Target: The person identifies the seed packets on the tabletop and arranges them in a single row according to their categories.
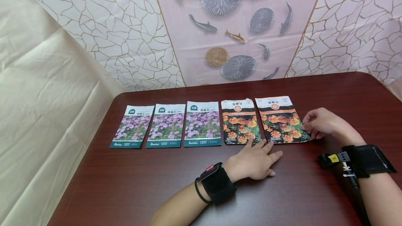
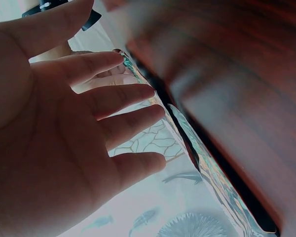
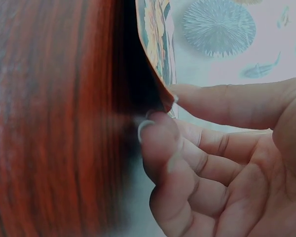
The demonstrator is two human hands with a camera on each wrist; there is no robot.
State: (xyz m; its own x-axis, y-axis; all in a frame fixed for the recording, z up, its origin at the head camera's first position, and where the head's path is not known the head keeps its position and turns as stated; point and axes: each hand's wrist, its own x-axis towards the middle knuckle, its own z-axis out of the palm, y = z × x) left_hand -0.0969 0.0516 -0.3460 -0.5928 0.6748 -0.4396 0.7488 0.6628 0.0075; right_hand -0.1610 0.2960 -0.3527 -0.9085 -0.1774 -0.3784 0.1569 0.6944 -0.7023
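Note:
Two seed packets printed with orange flowers lie side by side at the right end of a row. My right hand pinches the lower right corner of the outermost orange-flower seed packet; in the right wrist view my thumb lies against the corner of that seed packet, the index fingertip just below. My left hand is spread palm down, its fingertips at the bottom edges of this packet and the inner orange-flower seed packet. In the left wrist view its fingers are straight and apart.
Three purple-flower seed packets, left, middle and right, continue the row to the left. All lie on a dark red-brown wooden table. A patterned cloth hangs behind its far edge, and a cream cloth on the left.

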